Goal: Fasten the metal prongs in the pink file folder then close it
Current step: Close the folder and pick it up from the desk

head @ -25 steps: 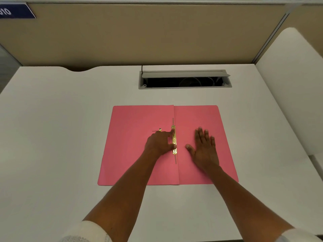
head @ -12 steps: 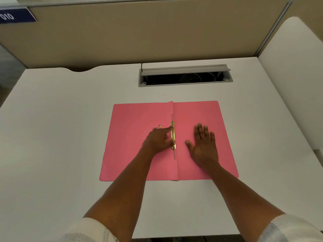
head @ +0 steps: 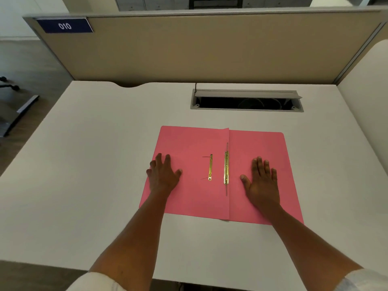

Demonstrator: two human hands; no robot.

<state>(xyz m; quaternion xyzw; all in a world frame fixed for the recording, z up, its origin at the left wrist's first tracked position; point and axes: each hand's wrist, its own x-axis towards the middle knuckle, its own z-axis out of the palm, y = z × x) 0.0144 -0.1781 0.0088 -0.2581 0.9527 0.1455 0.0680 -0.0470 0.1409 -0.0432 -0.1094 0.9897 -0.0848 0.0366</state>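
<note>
A pink file folder [head: 247, 164] lies open and flat on a white worktop [head: 84, 164], near the person, its fold running away from them. Two brass-coloured metal pieces lie along that fold, both with their long axes pointing away from the person. The fastener strip with its prongs [head: 226, 168] sits right at the fold; a shorter loose bar [head: 210, 167] lies just to its left on the left leaf, apart from it.

The left hand [head: 163, 175] rests palm down at the outer edge of the left leaf, fingers spread and gripping nothing. The right hand [head: 261, 181] rests palm down on the right leaf, likewise spread and empty. Both metal pieces lie between the hands. The loose bar seems roughly as near to one hand as the other; the strip at the fold is nearer the right.

On the beige partition [head: 210, 49] behind the worktop, a dark blue plate [head: 64, 25] reads "010". No other writing is legible.
</note>
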